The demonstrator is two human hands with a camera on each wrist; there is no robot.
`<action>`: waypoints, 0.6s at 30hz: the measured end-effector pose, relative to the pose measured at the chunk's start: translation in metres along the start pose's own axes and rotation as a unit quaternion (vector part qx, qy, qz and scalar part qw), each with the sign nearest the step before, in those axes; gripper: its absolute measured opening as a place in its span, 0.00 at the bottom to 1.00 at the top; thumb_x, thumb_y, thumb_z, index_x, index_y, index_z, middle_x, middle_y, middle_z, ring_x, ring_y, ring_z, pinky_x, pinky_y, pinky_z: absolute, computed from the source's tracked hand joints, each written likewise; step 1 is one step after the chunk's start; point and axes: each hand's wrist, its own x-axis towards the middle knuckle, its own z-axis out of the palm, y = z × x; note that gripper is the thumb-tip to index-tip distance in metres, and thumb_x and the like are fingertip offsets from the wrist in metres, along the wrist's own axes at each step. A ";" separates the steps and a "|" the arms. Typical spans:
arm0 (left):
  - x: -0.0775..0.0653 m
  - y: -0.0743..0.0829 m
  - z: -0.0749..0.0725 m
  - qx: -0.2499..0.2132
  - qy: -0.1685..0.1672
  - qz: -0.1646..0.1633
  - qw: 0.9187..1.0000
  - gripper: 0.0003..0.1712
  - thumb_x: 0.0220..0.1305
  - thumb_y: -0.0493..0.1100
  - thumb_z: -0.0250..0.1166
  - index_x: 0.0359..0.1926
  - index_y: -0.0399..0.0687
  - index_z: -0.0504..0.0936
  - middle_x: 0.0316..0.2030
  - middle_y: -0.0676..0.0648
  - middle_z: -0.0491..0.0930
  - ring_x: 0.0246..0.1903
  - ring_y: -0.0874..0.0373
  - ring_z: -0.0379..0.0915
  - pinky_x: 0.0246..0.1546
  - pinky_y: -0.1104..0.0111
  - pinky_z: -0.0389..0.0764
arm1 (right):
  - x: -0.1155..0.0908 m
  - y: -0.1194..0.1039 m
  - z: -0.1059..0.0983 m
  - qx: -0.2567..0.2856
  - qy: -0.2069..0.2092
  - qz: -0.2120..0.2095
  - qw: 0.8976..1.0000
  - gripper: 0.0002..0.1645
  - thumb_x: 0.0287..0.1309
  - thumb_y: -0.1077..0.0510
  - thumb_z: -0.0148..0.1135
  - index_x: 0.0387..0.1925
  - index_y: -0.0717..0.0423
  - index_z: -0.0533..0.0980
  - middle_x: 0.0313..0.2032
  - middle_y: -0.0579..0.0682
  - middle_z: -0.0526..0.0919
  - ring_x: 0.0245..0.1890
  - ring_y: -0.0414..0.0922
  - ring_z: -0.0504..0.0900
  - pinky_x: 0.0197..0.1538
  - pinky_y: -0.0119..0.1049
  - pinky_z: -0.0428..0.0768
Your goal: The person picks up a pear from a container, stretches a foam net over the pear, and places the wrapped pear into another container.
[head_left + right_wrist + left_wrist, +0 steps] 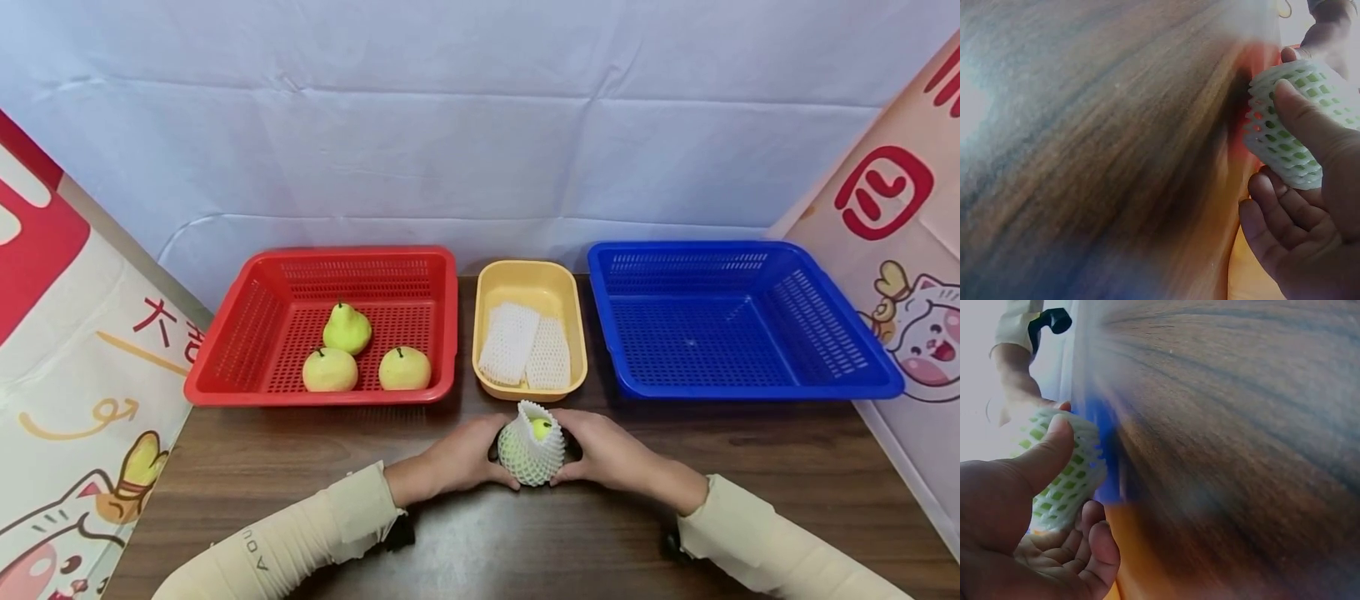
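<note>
- Pale long sleeves [300,529] are worn on both forearms, which are extended inward from the near edge of the wooden table [540,550]
- A yellow-green pear [541,429] is held between the two hands, in front of the tub; it is wrapped in a white foam net [528,460], and its top and dark stem are exposed at the net's opening
- The net's left side is gripped by the left hand [474,452], with the thumb laid on the mesh and the fingers curled beneath
- The right side is gripped likewise by the right hand [606,450]; whether the table is touched by the net cannot be told
- Flat white nets [512,342] are contained in the yellow tub [530,271], just beyond the hands
- A green pear [347,330] and two round yellow fruits [405,369] are held in the red basket [322,397], left of the tub
- A blue basket [757,389] is placed right of the tub
- The table is backed by a creased pale cloth [450,150]
</note>
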 end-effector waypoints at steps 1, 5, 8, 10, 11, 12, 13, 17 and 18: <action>0.000 0.000 0.000 0.000 0.000 0.002 1.000 0.40 0.45 0.49 0.85 0.58 0.42 0.77 0.50 0.50 0.83 0.52 0.60 0.77 0.57 0.67 0.77 | 0.000 0.000 0.000 0.001 -0.001 0.000 1.000 0.47 0.39 0.50 0.86 0.60 0.62 0.76 0.54 0.53 0.84 0.54 0.49 0.83 0.57 0.47 0.81; 0.001 0.001 -0.001 0.000 -0.003 0.009 1.000 0.40 0.46 0.49 0.84 0.58 0.42 0.77 0.50 0.49 0.83 0.52 0.60 0.78 0.57 0.67 0.77 | 0.001 -0.001 -0.002 0.004 -0.005 0.002 1.000 0.46 0.41 0.53 0.85 0.61 0.63 0.75 0.54 0.54 0.84 0.54 0.49 0.82 0.56 0.47 0.81; 0.001 0.002 -0.002 -0.004 -0.006 0.014 1.000 0.40 0.47 0.48 0.84 0.60 0.42 0.77 0.51 0.49 0.83 0.52 0.60 0.78 0.58 0.67 0.76 | 0.001 -0.001 -0.002 0.008 -0.007 0.003 1.000 0.45 0.42 0.56 0.84 0.61 0.65 0.74 0.54 0.54 0.84 0.53 0.48 0.82 0.55 0.46 0.82; 0.001 0.002 -0.004 -0.010 -0.009 0.019 1.000 0.40 0.48 0.48 0.83 0.60 0.42 0.76 0.52 0.49 0.83 0.53 0.60 0.77 0.58 0.67 0.76 | 0.000 0.000 -0.003 0.014 -0.007 0.001 1.000 0.44 0.43 0.56 0.83 0.61 0.65 0.74 0.53 0.53 0.84 0.51 0.47 0.83 0.54 0.45 0.82; 0.001 0.002 -0.005 -0.013 -0.011 0.020 1.000 0.39 0.49 0.48 0.83 0.60 0.42 0.76 0.52 0.49 0.83 0.53 0.60 0.77 0.58 0.67 0.76 | 0.000 0.000 -0.003 0.019 -0.008 0.000 1.000 0.43 0.43 0.55 0.82 0.61 0.65 0.74 0.52 0.53 0.84 0.50 0.46 0.83 0.53 0.44 0.82; 0.000 0.002 -0.006 -0.019 -0.013 0.021 1.000 0.38 0.50 0.48 0.83 0.60 0.42 0.77 0.50 0.49 0.83 0.50 0.60 0.78 0.55 0.68 0.77 | 0.001 0.000 -0.004 0.026 -0.007 -0.003 1.000 0.43 0.44 0.55 0.82 0.61 0.64 0.74 0.51 0.52 0.84 0.50 0.45 0.83 0.52 0.43 0.83; 0.000 0.002 -0.007 -0.024 -0.013 0.022 0.999 0.37 0.50 0.48 0.82 0.59 0.42 0.77 0.47 0.50 0.82 0.48 0.61 0.77 0.52 0.69 0.78 | 0.001 0.001 -0.004 0.032 -0.006 -0.005 0.999 0.43 0.44 0.54 0.82 0.61 0.63 0.74 0.51 0.50 0.84 0.49 0.44 0.83 0.52 0.43 0.83; 0.000 0.000 -0.012 -0.056 -0.004 0.033 0.998 0.31 0.53 0.48 0.80 0.55 0.43 0.78 0.37 0.54 0.77 0.37 0.60 0.75 0.38 0.73 0.76 | 0.001 0.003 -0.008 0.060 0.006 -0.015 0.998 0.42 0.46 0.51 0.82 0.61 0.59 0.72 0.48 0.46 0.84 0.46 0.39 0.82 0.49 0.39 0.82; 0.000 0.000 -0.013 -0.062 0.001 0.038 0.997 0.30 0.54 0.48 0.80 0.54 0.44 0.78 0.35 0.54 0.75 0.35 0.59 0.74 0.36 0.73 0.75 | 0.001 0.003 -0.009 0.068 0.011 -0.015 0.997 0.42 0.46 0.51 0.82 0.61 0.59 0.72 0.46 0.45 0.84 0.44 0.39 0.81 0.47 0.38 0.82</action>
